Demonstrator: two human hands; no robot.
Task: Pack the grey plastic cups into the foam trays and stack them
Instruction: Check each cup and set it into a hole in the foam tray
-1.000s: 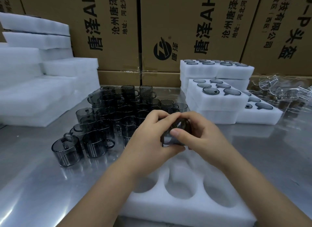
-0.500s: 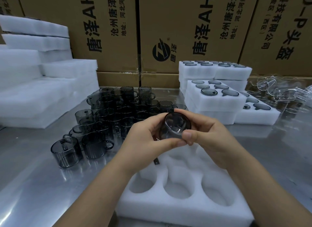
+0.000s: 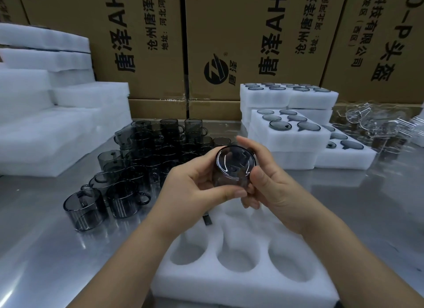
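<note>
A grey see-through cup (image 3: 234, 164) is held between both hands above the white foam tray (image 3: 243, 282), tipped so its round base faces me. My left hand (image 3: 195, 188) grips its left side and underside. My right hand (image 3: 273, 181) grips its right side, fingers over the top. The tray's three near round holes are bare; its far part is hidden by my hands. Several loose grey cups (image 3: 137, 165) stand crowded on the steel table, left of my hands.
Packed foam trays (image 3: 289, 138) with grey cups stand stacked at the back right. Plain white foam blocks (image 3: 46, 124) are piled at the left. Clear plastic cups (image 3: 376, 129) lie at the far right. Cardboard boxes (image 3: 229, 44) wall off the back.
Both hands have lifted the cup a little off the tray and tilted it, so its round base now faces me.
</note>
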